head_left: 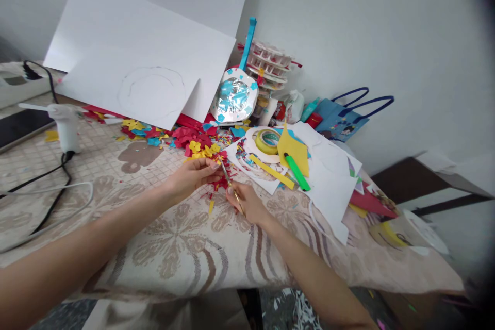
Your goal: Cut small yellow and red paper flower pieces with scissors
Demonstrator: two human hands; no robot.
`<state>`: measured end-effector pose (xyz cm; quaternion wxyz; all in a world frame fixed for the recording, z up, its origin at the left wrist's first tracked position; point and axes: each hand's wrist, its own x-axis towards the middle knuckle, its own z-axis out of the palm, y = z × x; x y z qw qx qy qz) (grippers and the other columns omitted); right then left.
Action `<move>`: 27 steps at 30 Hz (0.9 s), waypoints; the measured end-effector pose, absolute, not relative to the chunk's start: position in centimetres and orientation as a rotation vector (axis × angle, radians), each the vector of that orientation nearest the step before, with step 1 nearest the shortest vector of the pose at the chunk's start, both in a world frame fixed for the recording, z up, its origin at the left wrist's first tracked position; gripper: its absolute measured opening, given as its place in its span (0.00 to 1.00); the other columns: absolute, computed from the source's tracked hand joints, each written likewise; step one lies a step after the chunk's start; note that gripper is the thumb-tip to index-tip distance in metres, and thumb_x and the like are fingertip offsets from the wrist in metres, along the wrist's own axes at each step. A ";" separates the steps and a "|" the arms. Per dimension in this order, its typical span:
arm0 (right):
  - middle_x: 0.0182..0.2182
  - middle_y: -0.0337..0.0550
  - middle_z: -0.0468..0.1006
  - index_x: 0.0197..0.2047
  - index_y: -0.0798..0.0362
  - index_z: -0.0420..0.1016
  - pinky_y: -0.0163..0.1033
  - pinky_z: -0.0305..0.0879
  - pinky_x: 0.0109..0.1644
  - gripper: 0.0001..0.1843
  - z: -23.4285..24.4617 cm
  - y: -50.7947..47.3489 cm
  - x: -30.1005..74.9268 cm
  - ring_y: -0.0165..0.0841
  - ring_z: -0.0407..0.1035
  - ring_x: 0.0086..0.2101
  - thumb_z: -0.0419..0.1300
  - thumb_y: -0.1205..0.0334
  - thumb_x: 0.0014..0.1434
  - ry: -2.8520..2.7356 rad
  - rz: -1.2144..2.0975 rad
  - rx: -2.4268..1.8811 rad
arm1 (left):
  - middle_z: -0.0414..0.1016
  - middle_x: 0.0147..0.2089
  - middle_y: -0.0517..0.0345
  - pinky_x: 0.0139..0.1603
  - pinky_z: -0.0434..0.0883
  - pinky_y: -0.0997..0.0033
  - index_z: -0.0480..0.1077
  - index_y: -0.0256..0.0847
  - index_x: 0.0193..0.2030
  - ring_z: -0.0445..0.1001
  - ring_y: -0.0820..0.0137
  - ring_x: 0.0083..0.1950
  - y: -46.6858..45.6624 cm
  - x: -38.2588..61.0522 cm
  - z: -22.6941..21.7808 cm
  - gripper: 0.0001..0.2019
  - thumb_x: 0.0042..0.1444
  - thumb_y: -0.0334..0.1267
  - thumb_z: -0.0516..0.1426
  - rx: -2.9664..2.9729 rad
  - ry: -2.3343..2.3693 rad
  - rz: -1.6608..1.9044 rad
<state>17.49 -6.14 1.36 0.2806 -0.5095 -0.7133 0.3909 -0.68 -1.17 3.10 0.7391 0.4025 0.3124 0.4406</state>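
My right hand (247, 202) is closed round a slim gold and silver tool (231, 185), its tip pointing away from me; its exact kind is unclear. Close to that tip, my left hand (197, 172) has its thumb and fingers drawn together; whatever they hold, if anything, is too small to make out. Red paper scraps (220, 184) lie beneath and beside the fingertips. Just beyond the left hand are yellow paper flowers (195, 148) and a heap of red paper flowers (189, 135).
White boards (150, 36) lean against the wall. A glue gun (65, 126) stands left, with cables trailing. Right lie tape (268, 140), a green cutter (297, 171) and white paper (328, 185). A round blue-and-white decoration (234, 95) and a blue bag (340, 118) stand behind.
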 end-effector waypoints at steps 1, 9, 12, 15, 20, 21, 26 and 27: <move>0.16 0.32 0.57 0.24 0.52 0.57 0.32 0.46 0.23 0.24 1.3 -6.1 17.5 0.25 0.52 0.19 0.47 0.41 0.59 -1.932 1.023 -1.379 | 0.76 0.32 0.56 0.43 0.72 0.72 0.71 0.34 0.29 0.75 0.71 0.36 -1.2 -0.7 3.0 0.11 0.44 0.37 0.66 0.880 0.683 0.966; 0.17 0.32 0.58 0.25 0.53 0.58 0.32 0.45 0.23 0.21 1.8 -6.5 17.4 0.24 0.51 0.19 0.50 0.45 0.59 -1.983 0.948 -1.412 | 0.76 0.31 0.55 0.39 0.72 0.72 0.70 0.33 0.28 0.74 0.72 0.32 -1.2 -0.5 2.7 0.10 0.45 0.36 0.66 0.879 0.671 0.963; 0.17 0.32 0.57 0.24 0.53 0.57 0.32 0.46 0.23 0.22 1.9 -6.5 17.3 0.24 0.52 0.19 0.49 0.44 0.58 -1.954 0.972 -1.393 | 0.76 0.31 0.54 0.39 0.72 0.72 0.70 0.33 0.29 0.74 0.72 0.32 -1.2 -0.5 2.6 0.09 0.45 0.35 0.66 0.886 0.675 0.960; 0.16 0.32 0.56 0.23 0.52 0.56 0.32 0.46 0.23 0.22 2.0 -6.6 17.0 0.25 0.51 0.19 0.49 0.44 0.58 -1.909 1.002 -1.394 | 0.75 0.30 0.55 0.39 0.72 0.71 0.70 0.33 0.28 0.74 0.73 0.32 -1.3 -0.4 2.6 0.10 0.45 0.36 0.66 0.887 0.679 0.962; 0.16 0.33 0.59 0.22 0.52 0.57 0.32 0.46 0.23 0.22 2.3 -6.8 16.7 0.25 0.52 0.19 0.49 0.44 0.57 -1.898 0.987 -1.406 | 0.75 0.30 0.56 0.40 0.71 0.71 0.70 0.34 0.27 0.73 0.73 0.32 -1.5 -0.2 2.7 0.09 0.45 0.35 0.66 0.882 0.678 0.967; 0.16 0.33 0.58 0.22 0.52 0.57 0.32 0.46 0.23 0.22 2.4 -6.9 16.7 0.25 0.51 0.19 0.49 0.44 0.57 -1.903 0.976 -1.414 | 0.74 0.30 0.56 0.40 0.71 0.71 0.70 0.34 0.27 0.73 0.73 0.32 -1.5 -0.2 2.7 0.09 0.45 0.36 0.66 0.884 0.678 0.967; 0.15 0.33 0.57 0.21 0.52 0.56 0.33 0.45 0.23 0.22 2.6 -6.9 16.7 0.25 0.51 0.18 0.48 0.44 0.58 -1.937 0.926 -1.443 | 0.75 0.30 0.57 0.40 0.71 0.71 0.70 0.35 0.27 0.73 0.73 0.32 -1.5 -0.1 2.5 0.10 0.45 0.37 0.66 0.898 0.672 0.959; 0.15 0.33 0.57 0.21 0.52 0.56 0.33 0.45 0.23 0.22 2.6 -6.9 16.7 0.26 0.51 0.18 0.48 0.44 0.58 -1.938 0.920 -1.445 | 0.75 0.30 0.57 0.40 0.71 0.71 0.70 0.35 0.27 0.73 0.73 0.32 -1.5 -0.1 2.4 0.10 0.45 0.37 0.66 0.900 0.672 0.958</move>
